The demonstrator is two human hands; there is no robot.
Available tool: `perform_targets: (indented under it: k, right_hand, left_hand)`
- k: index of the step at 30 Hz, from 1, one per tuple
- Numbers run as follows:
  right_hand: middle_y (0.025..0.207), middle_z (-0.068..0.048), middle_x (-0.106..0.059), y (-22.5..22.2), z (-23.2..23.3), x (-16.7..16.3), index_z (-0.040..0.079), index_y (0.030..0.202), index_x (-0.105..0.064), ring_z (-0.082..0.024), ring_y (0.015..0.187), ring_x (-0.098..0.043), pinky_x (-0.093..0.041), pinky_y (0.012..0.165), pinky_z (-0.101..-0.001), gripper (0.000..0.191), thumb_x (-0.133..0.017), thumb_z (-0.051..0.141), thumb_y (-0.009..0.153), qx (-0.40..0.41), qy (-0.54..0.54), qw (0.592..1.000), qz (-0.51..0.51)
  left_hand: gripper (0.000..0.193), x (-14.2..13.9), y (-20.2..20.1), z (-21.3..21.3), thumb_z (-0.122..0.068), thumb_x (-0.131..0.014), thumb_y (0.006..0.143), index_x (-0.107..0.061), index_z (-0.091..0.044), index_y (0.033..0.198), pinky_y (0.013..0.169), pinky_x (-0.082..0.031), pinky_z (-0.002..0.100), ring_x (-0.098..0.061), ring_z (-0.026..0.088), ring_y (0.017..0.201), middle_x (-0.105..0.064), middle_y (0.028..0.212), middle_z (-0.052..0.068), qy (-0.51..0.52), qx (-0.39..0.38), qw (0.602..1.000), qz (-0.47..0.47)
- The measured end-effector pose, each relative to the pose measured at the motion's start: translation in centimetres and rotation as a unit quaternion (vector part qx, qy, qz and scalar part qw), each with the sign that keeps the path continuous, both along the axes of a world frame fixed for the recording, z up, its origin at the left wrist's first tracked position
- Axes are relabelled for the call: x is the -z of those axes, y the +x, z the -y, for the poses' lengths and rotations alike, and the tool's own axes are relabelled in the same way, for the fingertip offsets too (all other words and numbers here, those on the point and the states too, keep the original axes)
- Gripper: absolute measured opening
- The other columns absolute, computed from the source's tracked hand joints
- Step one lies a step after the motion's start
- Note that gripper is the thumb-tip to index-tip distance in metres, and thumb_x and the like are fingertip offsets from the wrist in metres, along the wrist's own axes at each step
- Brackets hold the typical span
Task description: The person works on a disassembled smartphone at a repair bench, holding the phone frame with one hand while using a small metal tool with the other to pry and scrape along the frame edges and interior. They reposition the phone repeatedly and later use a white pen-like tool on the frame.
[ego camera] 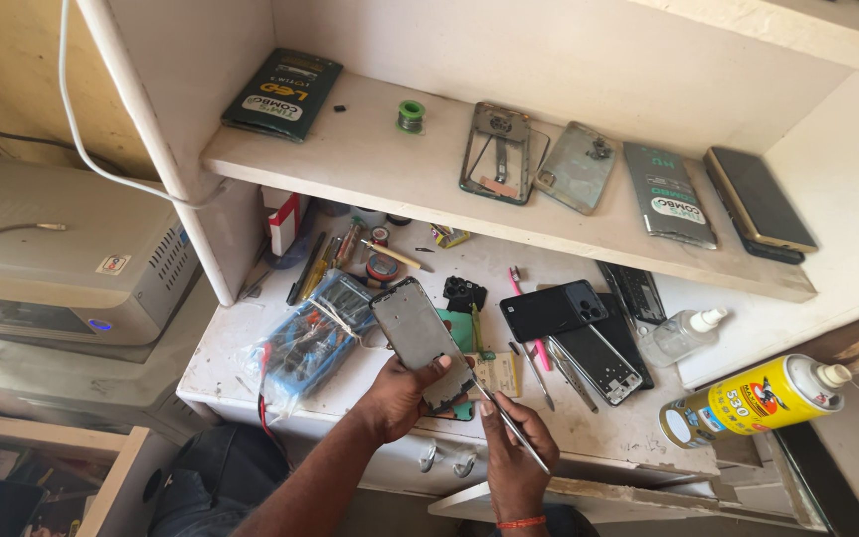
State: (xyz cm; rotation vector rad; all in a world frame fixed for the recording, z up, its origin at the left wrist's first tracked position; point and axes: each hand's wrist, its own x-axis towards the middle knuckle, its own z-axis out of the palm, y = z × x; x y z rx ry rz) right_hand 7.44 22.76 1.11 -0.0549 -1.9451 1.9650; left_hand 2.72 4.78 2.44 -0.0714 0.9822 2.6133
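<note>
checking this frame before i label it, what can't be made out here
Head view only:
- Lower end of the phone frame: covered by the left hand.
- Tip of the metal tool in the right hand: too thin to tell where it touches.
- Multimeter: blurred by its plastic bag.
- Grey box: cut by the left edge.

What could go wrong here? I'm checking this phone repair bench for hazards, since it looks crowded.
The left hand holds the phone frame in the air by its lower end only; it could slip onto the worktop. The metal tweezers in the right hand point at the frame and might scratch it. The yellow spray can lies on its side near the edge and could roll off.
</note>
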Motion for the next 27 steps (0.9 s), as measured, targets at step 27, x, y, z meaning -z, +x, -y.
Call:
perform_targets:
  k: [27]
  right_hand:
    - [0.101, -0.014, -0.080, 0.71, 0.59, 0.72, -0.004, 0.110, -0.075, -0.014, 0.092, -0.075, -0.063, 0.082, -0.0280, 0.022, -0.075, 0.003, 0.089, 0.016, 0.055, 0.997, -0.043]
  left_hand:
    - [0.049, 0.28, 0.07, -0.08, -0.017, -0.070, 0.092, -0.055, -0.003, 0.136, 0.091, -0.063, 0.047, -0.070, 0.029, 0.115, -0.071, 0.126, 0.014, -0.042, -0.010, 0.998, 0.041]
